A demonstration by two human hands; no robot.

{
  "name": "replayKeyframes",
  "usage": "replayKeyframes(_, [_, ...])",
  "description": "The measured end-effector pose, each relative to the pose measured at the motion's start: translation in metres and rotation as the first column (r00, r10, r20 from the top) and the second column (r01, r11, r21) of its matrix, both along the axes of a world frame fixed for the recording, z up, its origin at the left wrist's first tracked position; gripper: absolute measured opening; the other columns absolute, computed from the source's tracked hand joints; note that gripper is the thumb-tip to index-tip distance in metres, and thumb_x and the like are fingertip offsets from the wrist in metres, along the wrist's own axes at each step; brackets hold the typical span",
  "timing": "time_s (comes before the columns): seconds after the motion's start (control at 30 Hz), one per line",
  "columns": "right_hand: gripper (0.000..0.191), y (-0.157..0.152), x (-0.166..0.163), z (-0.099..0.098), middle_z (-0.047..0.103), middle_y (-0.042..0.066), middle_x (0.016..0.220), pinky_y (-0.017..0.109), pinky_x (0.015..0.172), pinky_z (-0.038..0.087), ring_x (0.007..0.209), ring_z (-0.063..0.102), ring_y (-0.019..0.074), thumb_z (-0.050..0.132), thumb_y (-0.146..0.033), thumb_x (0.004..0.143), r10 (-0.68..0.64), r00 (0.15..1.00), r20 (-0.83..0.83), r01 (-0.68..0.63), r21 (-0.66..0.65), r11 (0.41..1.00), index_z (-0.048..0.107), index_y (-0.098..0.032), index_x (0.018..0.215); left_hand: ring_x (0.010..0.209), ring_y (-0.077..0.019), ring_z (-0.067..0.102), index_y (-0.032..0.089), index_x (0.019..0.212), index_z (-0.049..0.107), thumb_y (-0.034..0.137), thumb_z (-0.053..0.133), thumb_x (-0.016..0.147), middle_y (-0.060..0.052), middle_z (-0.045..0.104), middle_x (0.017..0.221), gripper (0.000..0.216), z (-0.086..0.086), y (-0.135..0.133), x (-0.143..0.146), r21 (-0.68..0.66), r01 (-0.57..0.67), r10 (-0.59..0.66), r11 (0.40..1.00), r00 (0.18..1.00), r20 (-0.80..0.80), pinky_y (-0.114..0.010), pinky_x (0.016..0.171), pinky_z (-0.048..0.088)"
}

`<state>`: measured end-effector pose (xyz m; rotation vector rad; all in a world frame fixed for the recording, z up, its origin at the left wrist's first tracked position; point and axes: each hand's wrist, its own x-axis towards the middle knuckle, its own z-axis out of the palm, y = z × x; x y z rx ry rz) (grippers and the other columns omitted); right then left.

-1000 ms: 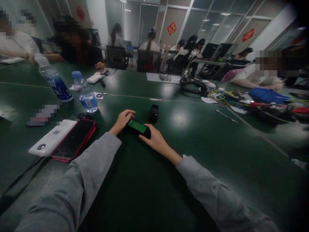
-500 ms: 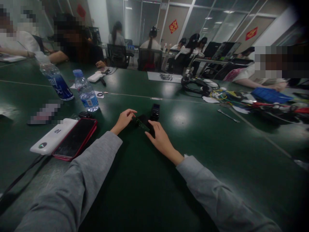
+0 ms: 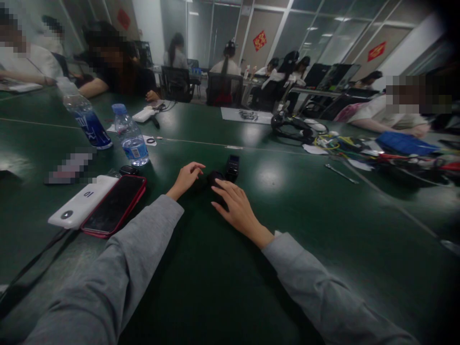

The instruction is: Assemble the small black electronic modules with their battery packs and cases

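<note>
1. From my remote post I record the main change: a second ago both hands framed a dark gadget [image 3: 214,178] with its lit green screen facing the camera; that screen no longer shows, and the gadget now appears as a small dark form just beyond the right fingertips
2. Right hand [image 3: 235,205]: fingers spread and reaching forward, palm down, thumb well apart; fingertips overlap the gadget's near edge in my view, and I cannot tell whether they touch it
3. Left hand [image 3: 186,179]: fingers loosely bent, with nothing visible pinched between them; it sits just beside the gadget, on its left
4. A second black gadget [image 3: 233,165] stands on the tabletop [image 3: 215,268], just behind and to the right of the first, its place there unchanged
5. Finding: the two-handed hold has loosened, and in my judgement the first gadget is now resting on the tabletop, though its underside is hidden
6. Consequence, as I judge it: with the screen out of sight I cannot check its display, and any further handling would need a fresh grip, with care not to knock the neighbouring gadget
</note>
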<state>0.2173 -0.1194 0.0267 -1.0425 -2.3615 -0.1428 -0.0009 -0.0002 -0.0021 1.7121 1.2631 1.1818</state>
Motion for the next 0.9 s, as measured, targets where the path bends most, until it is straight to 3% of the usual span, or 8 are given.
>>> replayKeyframes(0.17, [0.058, 0.003, 0.000, -0.006, 0.039, 0.017, 0.149, 0.055, 0.107, 0.045, 0.137, 0.040, 0.0331, 0.054, -0.046, 0.097, -0.132, 0.984, -0.123, 0.126, -0.053, 0.991, 0.036, -0.022, 0.147, 0.068, -0.0116, 0.059, 0.017, 0.104, 0.070, 0.015, 0.051, 0.088, -0.002, 0.070, 0.086, 0.025, 0.000, 0.000, 0.000, -0.001, -0.005, 0.005, 1.000, 1.000, -0.023, -0.025, 0.068, 0.048])
replayKeyframes(0.37, [0.063, 0.007, 0.000, -0.013, 0.042, 0.018, 0.145, 0.054, 0.093, 0.055, 0.120, 0.056, 0.0331, 0.049, -0.046, 0.099, -0.109, 0.993, -0.049, 0.092, -0.264, 0.960, 0.026, -0.023, 0.153, 0.068, -0.0118, 0.059, 0.017, 0.104, 0.069, 0.016, 0.051, 0.089, -0.003, 0.070, 0.088, 0.024, -0.001, 0.000, -0.001, -0.010, 0.004, -0.004, 1.000, 1.000, -0.019, -0.026, 0.068, 0.048])
replayKeyframes(0.5, [0.060, 0.003, -0.002, -0.012, 0.047, 0.016, 0.138, 0.050, 0.084, 0.060, 0.110, 0.062, 0.0311, 0.048, -0.041, 0.099, -0.104, 0.992, -0.074, 0.078, -0.297, 0.952, 0.027, -0.024, 0.153, 0.069, -0.0124, 0.059, 0.018, 0.105, 0.070, 0.017, 0.052, 0.088, -0.003, 0.070, 0.089, 0.024, -0.003, 0.002, -0.002, -0.013, 0.003, -0.004, 1.000, 0.999, -0.038, -0.027, 0.068, 0.048])
replayKeyframes(0.6, [0.055, 0.001, -0.001, -0.004, 0.047, 0.014, 0.137, 0.050, 0.087, 0.059, 0.112, 0.060, 0.0305, 0.048, -0.037, 0.099, -0.087, 0.983, -0.161, 0.051, -0.215, 0.975, 0.032, -0.026, 0.150, 0.071, -0.0127, 0.060, 0.018, 0.104, 0.069, 0.017, 0.052, 0.088, -0.003, 0.070, 0.089, 0.024, -0.004, 0.002, -0.002, -0.011, 0.003, -0.003, 1.000, 0.999, -0.047, -0.027, 0.069, 0.048])
replayKeyframes(0.7, [0.053, 0.007, 0.014, 0.010, 0.046, 0.012, 0.138, 0.052, 0.099, 0.053, 0.124, 0.053, 0.0304, 0.050, -0.033, 0.098, -0.113, 0.938, -0.329, 0.129, 0.027, 0.991, 0.035, -0.029, 0.149, 0.072, -0.0131, 0.061, 0.018, 0.106, 0.069, 0.018, 0.051, 0.090, -0.003, 0.069, 0.087, 0.023, -0.003, 0.001, -0.003, -0.003, 0.025, -0.026, 1.000, 0.999, -0.048, -0.027, 0.069, 0.048])
replayKeyframes(0.8, [0.054, 0.022, 0.046, 0.018, 0.047, 0.013, 0.136, 0.056, 0.107, 0.045, 0.129, 0.047, 0.0304, 0.051, -0.034, 0.098, -0.199, 0.867, -0.456, 0.320, 0.205, 0.925, 0.035, -0.027, 0.148, 0.075, -0.0139, 0.062, 0.017, 0.106, 0.069, 0.018, 0.050, 0.091, -0.003, 0.069, 0.088, 0.024, 0.000, -0.001, -0.002, -0.006, 0.020, -0.020, 1.000, 0.996, -0.082, -0.028, 0.070, 0.049])
replayKeyframes(0.9, [0.052, 0.037, 0.084, 0.007, 0.048, 0.015, 0.133, 0.055, 0.105, 0.045, 0.128, 0.047, 0.0313, 0.050, -0.037, 0.097, -0.353, 0.814, -0.462, 0.474, 0.175, 0.863, 0.039, -0.021, 0.145, 0.078, -0.0146, 0.064, 0.018, 0.106, 0.069, 0.017, 0.051, 0.090, -0.004, 0.070, 0.089, 0.024, 0.002, -0.002, -0.001, -0.017, 0.010, -0.011, 1.000, 0.995, -0.100, -0.028, 0.071, 0.050])
